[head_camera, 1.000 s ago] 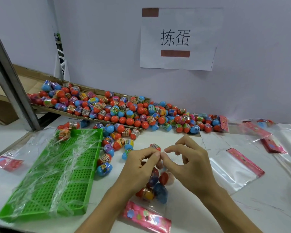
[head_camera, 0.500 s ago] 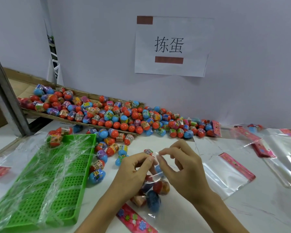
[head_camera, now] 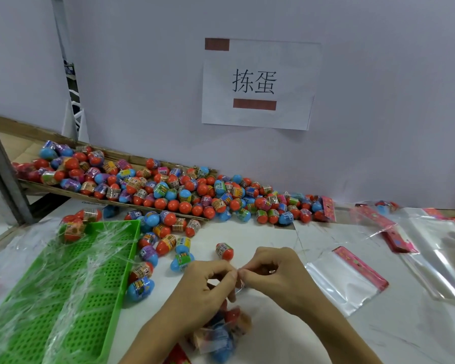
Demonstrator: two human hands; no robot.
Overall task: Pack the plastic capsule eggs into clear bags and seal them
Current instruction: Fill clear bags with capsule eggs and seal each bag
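Tray (head_camera: 71,292): green, lower left of frame, draped in loose clear film; one egg caught under the film at its far corner.
Loose eggs (head_camera: 166,243): scattered just right of the tray, centre left; a lone one (head_camera: 224,251) just above the hands.
Pile (head_camera: 168,187): heaped along the wall, centre band of frame, spilling off a cardboard flap.
Left hand (head_camera: 208,287): lower centre, thumb and forefinger pinched on the bag mouth; fingertips now touching the right hand's, closer than half a second back.
Bag (head_camera: 221,334): bottom centre, under both wrists, filled with several eggs; lower in frame than a second ago, its pink header (head_camera: 177,357) now nearly off the bottom edge.
Right hand (head_camera: 276,274): lower centre right, fingers curled, pinching the same film edge opposite the left.
Change: pinch points drawn together at the mouth, film gathered between them.
Meaning: filling seems done for this bag; sealing under way, not finished.
Empty bags (head_camera: 350,279): right of the hands, flat, pink strips up; more at far right.
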